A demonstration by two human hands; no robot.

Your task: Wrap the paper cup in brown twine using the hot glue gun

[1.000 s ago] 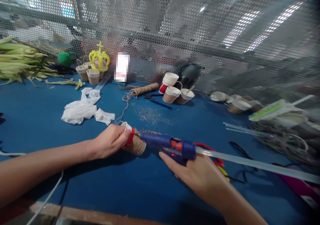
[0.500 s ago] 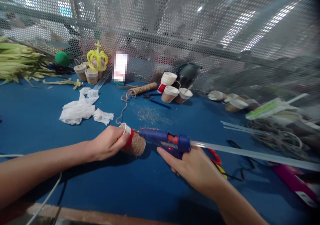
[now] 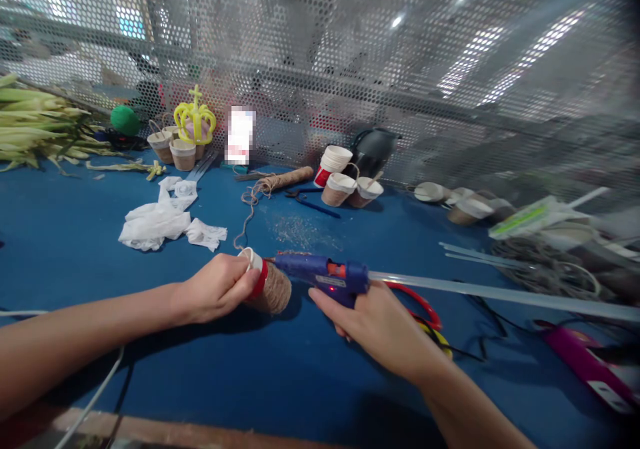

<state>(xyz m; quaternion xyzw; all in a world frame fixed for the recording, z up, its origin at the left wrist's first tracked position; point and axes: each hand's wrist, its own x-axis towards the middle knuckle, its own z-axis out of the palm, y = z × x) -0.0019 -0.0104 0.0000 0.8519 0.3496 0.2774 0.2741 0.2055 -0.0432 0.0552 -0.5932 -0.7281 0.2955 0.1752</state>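
My left hand (image 3: 220, 288) is closed on the rim of a paper cup (image 3: 277, 291), which lies tilted on its side above the table. Twine wraps the lower part of the cup, and a red band shows near its white rim. A loose strand of twine (image 3: 246, 226) runs from the cup back to a twine roll (image 3: 287, 180). In my right hand (image 3: 375, 322) is a blue hot glue gun (image 3: 320, 277), with a red light lit on its side. Its nozzle points left at the red band by the rim. A long clear glue stick (image 3: 480, 292) sticks out behind it.
Crumpled white tissue (image 3: 155, 224) lies left of centre. Behind it stand small wrapped cups (image 3: 183, 154) and a yellow crown (image 3: 195, 119). Pliers (image 3: 315, 202) and more cups (image 3: 339, 189) sit at the back. Red-handled scissors (image 3: 423, 309), cords and a purple box (image 3: 583, 362) are at right.
The glue gun and my right hand have shifted slightly left, bringing the nozzle further along the cup's red band. More of the red scissor handle now shows. My left hand stays nearly still.
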